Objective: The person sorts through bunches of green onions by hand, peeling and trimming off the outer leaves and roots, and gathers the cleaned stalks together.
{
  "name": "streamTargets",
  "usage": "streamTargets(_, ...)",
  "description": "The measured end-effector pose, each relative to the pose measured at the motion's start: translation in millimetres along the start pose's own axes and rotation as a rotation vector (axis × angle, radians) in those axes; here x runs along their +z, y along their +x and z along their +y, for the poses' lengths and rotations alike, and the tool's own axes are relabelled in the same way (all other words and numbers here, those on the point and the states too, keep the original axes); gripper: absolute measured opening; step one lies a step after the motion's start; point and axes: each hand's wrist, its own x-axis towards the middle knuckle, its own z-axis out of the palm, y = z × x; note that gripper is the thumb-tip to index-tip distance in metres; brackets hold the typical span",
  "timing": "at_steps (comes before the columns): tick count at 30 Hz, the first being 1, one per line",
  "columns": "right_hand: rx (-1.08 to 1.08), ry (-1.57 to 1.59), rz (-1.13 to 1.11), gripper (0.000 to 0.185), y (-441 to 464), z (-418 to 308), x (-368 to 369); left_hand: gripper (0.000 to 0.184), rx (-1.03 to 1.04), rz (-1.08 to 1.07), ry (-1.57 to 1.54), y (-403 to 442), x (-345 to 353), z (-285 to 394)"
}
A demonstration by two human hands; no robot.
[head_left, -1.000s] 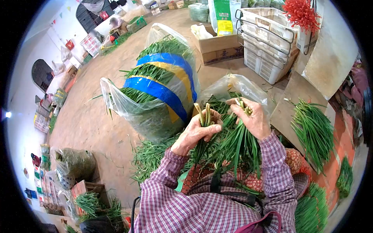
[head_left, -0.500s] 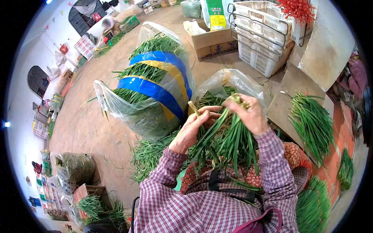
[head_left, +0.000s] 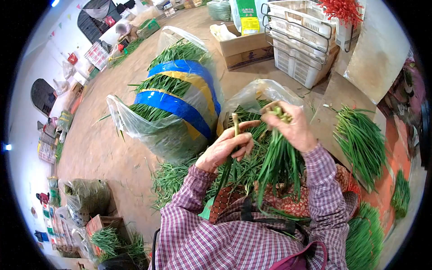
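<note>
My right hand [head_left: 294, 127] is closed around a bunch of garlic chives [head_left: 280, 157]. Its pale cut ends stick out at the top and the long green leaves hang down over my lap. In my left hand [head_left: 226, 147] a few chive stalks [head_left: 235, 123] are pinched, pale ends upward and leaves hanging below. The two hands are apart, with a little gap between the two lots. Beneath them, loose chives [head_left: 252, 166] lie in and around an open clear plastic bag [head_left: 270, 90]. More loose leaves [head_left: 171, 182] are heaped on the floor to the left.
A large clear bag of chives with blue and yellow bands [head_left: 180, 105] stands ahead left. Behind are a cardboard box [head_left: 247, 51] and stacked white crates [head_left: 297, 63]. Chive bundles [head_left: 360, 144] lie on a board at right. Another person [head_left: 130, 31] sits far left.
My hands have drawn apart. The right moved slightly right with its bunch, whose leaves have come clear of the left hand's stalks. The left hand's stalks now stand more upright.
</note>
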Motion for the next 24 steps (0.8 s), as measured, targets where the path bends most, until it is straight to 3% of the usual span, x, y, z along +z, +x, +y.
streamTargets(3, -0.032, -0.081, -0.046, 0.03, 3.1, -10.5, 18.7, 0.021, -0.034, 0.029, 0.203, 4.0, 19.6, 8.7)
streamTargets(6, -0.029, -0.155, -0.085, 0.03, 5.3, 2.9, 24.5, 0.021, -0.077, -0.063, 0.334, 12.0, 5.5, -6.6)
streamTargets(10, 0.068, 0.042, -0.098, 0.03, 1.5, 10.4, 14.7, 0.016, -0.078, -0.046, 0.183, 12.0, 17.1, 0.6)
streamTargets(13, 0.083, -0.008, 0.006, 0.028, -0.4, 10.8, 6.7, 0.021, 0.116, 0.167, 0.172, 14.1, 23.6, -9.3)
streamTargets(20, 0.143, 0.036, -0.016, 0.029, -1.3, 11.6, 5.0, 0.017, 0.084, 0.197, 0.011, 5.1, 8.2, -22.6)
streamTargets(24, 0.15, -0.09, -0.075, 0.029, -4.1, 4.1, 9.5, 0.02, 0.087, 0.176, -0.011, 6.6, 11.8, -20.9)
